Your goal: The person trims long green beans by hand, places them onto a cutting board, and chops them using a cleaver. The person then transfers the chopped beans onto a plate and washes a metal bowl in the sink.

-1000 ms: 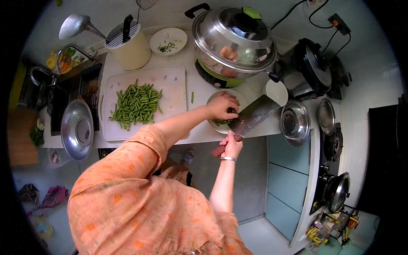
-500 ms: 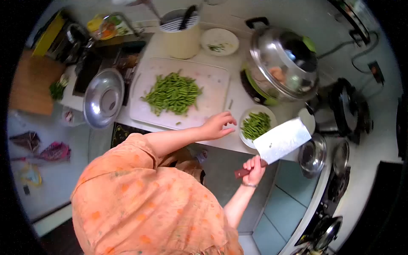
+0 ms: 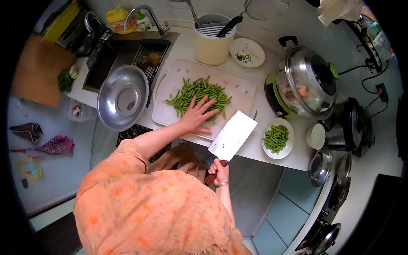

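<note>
My left hand point(image 3: 196, 115), fingers spread, rests on the near edge of a pile of cut green beans point(image 3: 197, 94). The pile lies on a white cutting board point(image 3: 242, 87). In my right hand point(image 3: 219, 172) is a cleaver point(image 3: 233, 135), gripped by its brown wooden handle. Its broad blade points up and to the right, over the board's near right corner, with small green bits on it. Further right, a white plate point(image 3: 278, 155) holds more cut beans point(image 3: 276, 138). One loose bean piece point(image 3: 255, 114) lies between board and plate.
Left of the board stands a steel basin point(image 3: 123, 97) beside the sink point(image 3: 102, 70). A utensil holder point(image 3: 212, 44) and a plate with green scraps point(image 3: 247, 52) are behind. To the right are a lidded steamer point(image 3: 312, 83), a white cup point(image 3: 315, 136) and a dark pot point(image 3: 348, 127).
My left hand has moved left from near the plate onto the beans and spread its fingers. My right hand has brought the cleaver left, from beside the plate to the board's corner.
</note>
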Motion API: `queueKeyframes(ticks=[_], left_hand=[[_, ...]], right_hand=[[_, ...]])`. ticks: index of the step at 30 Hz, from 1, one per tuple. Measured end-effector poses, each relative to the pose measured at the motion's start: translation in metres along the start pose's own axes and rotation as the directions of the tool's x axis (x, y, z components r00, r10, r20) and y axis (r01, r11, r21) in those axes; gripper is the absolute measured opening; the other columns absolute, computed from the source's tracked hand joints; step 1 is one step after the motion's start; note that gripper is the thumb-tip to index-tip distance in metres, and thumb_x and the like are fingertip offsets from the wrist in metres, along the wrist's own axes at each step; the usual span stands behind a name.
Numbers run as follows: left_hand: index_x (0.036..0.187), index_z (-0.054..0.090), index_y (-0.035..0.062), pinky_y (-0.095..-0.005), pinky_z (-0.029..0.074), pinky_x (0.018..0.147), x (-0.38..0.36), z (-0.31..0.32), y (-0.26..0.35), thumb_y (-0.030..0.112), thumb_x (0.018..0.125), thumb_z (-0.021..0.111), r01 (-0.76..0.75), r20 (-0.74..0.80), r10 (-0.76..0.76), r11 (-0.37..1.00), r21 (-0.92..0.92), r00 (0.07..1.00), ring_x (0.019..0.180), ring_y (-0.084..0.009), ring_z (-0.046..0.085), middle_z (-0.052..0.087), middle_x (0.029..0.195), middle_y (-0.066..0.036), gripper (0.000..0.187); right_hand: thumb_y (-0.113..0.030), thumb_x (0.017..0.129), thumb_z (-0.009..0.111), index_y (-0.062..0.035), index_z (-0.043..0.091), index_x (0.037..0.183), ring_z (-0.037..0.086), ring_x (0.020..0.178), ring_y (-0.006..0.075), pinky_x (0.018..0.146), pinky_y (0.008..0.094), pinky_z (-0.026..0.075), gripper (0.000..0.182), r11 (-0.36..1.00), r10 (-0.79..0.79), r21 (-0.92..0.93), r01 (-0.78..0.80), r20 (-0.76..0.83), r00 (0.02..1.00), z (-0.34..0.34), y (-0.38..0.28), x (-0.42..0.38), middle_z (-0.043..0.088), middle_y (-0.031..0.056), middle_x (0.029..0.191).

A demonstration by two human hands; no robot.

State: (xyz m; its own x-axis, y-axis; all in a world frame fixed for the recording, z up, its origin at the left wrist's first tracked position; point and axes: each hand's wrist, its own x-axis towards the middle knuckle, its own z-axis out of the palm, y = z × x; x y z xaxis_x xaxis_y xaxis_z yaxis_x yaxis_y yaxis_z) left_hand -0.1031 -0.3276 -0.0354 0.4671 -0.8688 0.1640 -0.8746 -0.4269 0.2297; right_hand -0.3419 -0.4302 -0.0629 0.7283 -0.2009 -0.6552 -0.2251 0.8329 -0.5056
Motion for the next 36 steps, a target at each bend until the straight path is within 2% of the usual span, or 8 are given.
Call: queueKeyframes(ticks=[4, 8, 14, 17, 23, 27, 32, 36], left_hand=[[0.134, 0.034, 0.0231, -0.0618, 0.009, 0.102, 0.034, -0.008, -0.018, 0.057, 0.059, 0.068, 0.026, -0.061, -0.026, 1.0, 0.008, 0.998, 0.133, -0.0384, 0.01, 0.018, 0.144, -0.013, 0.089], [0.135, 0.032, 0.0243, -0.0632, 0.01, 0.101, 0.064, -0.013, -0.031, 0.062, 0.054, 0.068, 0.002, 0.028, -0.003, 0.999, 0.038, 1.0, 0.132, -0.0416, 0.01, 0.017, 0.144, -0.014, 0.096], [0.131, 0.038, 0.0294, -0.0633, 0.009, 0.101, 0.086, 0.001, -0.039, 0.069, 0.055, 0.061, -0.056, 0.06, 0.056, 0.998, -0.006, 0.997, 0.127, -0.0445, 0.022, 0.029, 0.14, -0.011, 0.089], [0.125, 0.047, 0.029, -0.0605, 0.017, 0.099, 0.09, 0.013, -0.032, 0.066, 0.06, 0.06, -0.03, -0.031, 0.029, 0.999, -0.046, 0.999, 0.123, -0.0422, 0.03, 0.039, 0.134, -0.008, 0.076], [0.096, 0.062, 0.0211, -0.048, 0.035, 0.082, 0.101, 0.014, -0.005, 0.037, 0.069, 0.064, 0.133, -0.134, -0.188, 0.93, -0.342, 0.973, 0.103, -0.0275, 0.046, 0.055, 0.111, -0.001, 0.032], [0.091, 0.062, 0.0184, -0.0455, 0.038, 0.079, 0.11, 0.02, 0.002, 0.032, 0.068, 0.064, 0.168, -0.133, -0.226, 0.923, -0.347, 0.965, 0.1, -0.0279, 0.047, 0.055, 0.107, -0.001, 0.027], [0.083, 0.063, 0.0158, -0.0464, 0.039, 0.075, 0.117, 0.02, 0.013, 0.026, 0.064, 0.066, 0.082, -0.19, -0.136, 0.96, -0.268, 0.972, 0.095, -0.0277, 0.047, 0.057, 0.095, -0.001, 0.021], [0.081, 0.063, 0.0155, -0.0448, 0.039, 0.071, 0.13, 0.009, 0.036, 0.024, 0.063, 0.066, 0.04, -0.182, -0.08, 0.976, -0.214, 0.98, 0.092, -0.0262, 0.047, 0.056, 0.091, -0.001, 0.021]], right_hand=[[-0.01, 0.084, 0.058, -0.0087, 0.046, 0.077, 0.04, 0.045, 0.0111, 0.043, 0.0261, 0.037, 0.014, 0.996, -0.002, 0.09, 0.0, 0.015, 1.0, 0.019, 0.012, 0.019, 0.04, -0.0003, 0.055], [-0.015, 0.087, 0.055, -0.0107, 0.044, 0.072, 0.038, 0.044, 0.0086, 0.044, 0.0245, 0.037, 0.019, 0.995, -0.062, 0.08, 0.06, 0.026, 0.998, 0.045, 0.015, 0.038, 0.039, -0.0025, 0.055], [-0.016, 0.084, 0.058, -0.0099, 0.045, 0.074, 0.039, 0.046, 0.01, 0.046, 0.0255, 0.038, 0.017, 0.998, -0.044, 0.05, 0.044, -0.01, 0.999, 0.08, 0.012, 0.06, 0.04, -0.0019, 0.056], [-0.013, 0.084, 0.058, -0.0077, 0.047, 0.079, 0.041, 0.045, 0.0122, 0.045, 0.028, 0.039, 0.013, 0.994, -0.073, 0.083, 0.075, -0.029, 0.997, 0.091, 0.015, 0.076, 0.041, -0.0005, 0.056], [-0.015, 0.084, 0.059, -0.0085, 0.045, 0.076, 0.041, 0.046, 0.0125, 0.045, 0.0287, 0.04, 0.017, 0.991, -0.083, 0.098, 0.091, -0.082, 0.993, 0.108, 0.001, 0.097, 0.041, 0.0002, 0.058], [-0.015, 0.084, 0.059, -0.0089, 0.044, 0.076, 0.041, 0.046, 0.0119, 0.045, 0.0286, 0.039, 0.018, 0.987, -0.085, 0.132, 0.095, -0.08, 0.993, 0.108, -0.007, 0.095, 0.041, -0.0003, 0.057], [-0.019, 0.085, 0.057, -0.0116, 0.041, 0.07, 0.038, 0.044, 0.0089, 0.045, 0.0257, 0.038, 0.023, 0.972, -0.121, 0.213, 0.101, 0.084, 0.989, 0.1, -0.01, 0.092, 0.038, -0.0022, 0.054], [-0.02, 0.086, 0.055, -0.0125, 0.04, 0.068, 0.037, 0.044, 0.0079, 0.045, 0.0245, 0.037, 0.025, 0.958, -0.154, 0.257, 0.125, 0.095, 0.984, 0.096, -0.021, 0.082, 0.037, -0.0032, 0.054]])
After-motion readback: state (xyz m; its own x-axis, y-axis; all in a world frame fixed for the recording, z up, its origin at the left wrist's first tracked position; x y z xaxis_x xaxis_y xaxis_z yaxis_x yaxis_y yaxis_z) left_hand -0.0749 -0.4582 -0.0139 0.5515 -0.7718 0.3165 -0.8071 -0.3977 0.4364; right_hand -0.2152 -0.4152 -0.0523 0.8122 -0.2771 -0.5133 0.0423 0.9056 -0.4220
